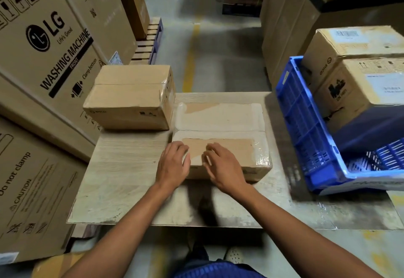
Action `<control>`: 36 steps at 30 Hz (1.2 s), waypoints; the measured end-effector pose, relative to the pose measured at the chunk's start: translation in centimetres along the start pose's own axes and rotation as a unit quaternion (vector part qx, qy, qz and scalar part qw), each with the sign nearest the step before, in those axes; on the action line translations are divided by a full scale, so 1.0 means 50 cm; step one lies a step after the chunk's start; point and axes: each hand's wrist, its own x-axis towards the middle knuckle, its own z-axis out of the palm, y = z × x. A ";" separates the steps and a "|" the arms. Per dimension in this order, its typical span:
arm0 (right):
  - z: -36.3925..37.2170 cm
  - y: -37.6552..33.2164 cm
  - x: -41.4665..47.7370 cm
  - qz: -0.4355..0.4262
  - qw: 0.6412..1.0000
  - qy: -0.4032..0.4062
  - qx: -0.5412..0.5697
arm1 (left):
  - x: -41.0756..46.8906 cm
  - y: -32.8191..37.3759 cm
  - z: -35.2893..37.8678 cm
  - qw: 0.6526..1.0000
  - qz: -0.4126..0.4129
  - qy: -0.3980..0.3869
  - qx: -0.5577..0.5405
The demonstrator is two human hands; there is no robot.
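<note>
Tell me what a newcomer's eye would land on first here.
First come the two bare hands, left hand and right hand, set on the near edge of a tape-wrapped cardboard box in the middle of the pale table. Next come the bright blue crate, tilted at the right, and the big LG washing machine carton looming at the left.
</note>
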 end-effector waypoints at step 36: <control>0.000 0.116 0.223 0.112 0.939 -0.255 -0.202 | 0.274 0.007 0.060 0.972 0.026 -0.217 0.090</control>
